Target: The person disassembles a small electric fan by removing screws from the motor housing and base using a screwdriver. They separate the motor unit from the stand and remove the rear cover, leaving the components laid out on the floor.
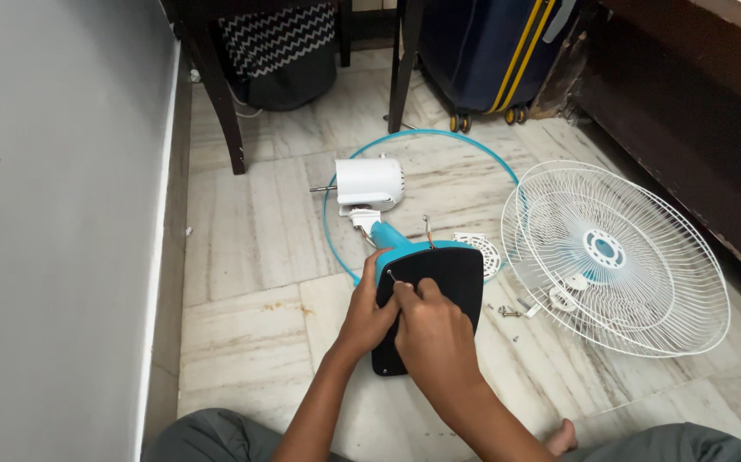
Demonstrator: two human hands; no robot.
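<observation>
A fan base (447,278) with a black underside and blue rim lies tipped up on the marble floor. Its blue neck joins a white motor housing (370,181) with a bare shaft. My left hand (369,308) grips the left edge of the base. My right hand (430,329) rests on the black plate, fingers pinched on a small screw near the plate's upper left corner. A thin wire (428,229) sticks up behind the base.
A blue ring (473,147) lies around the motor. A white wire fan guard (614,257) lies at right, with loose screws (507,311) and a small white grille (481,250) beside it. Chair legs (225,111), a dark suitcase (481,51), a grey wall at left.
</observation>
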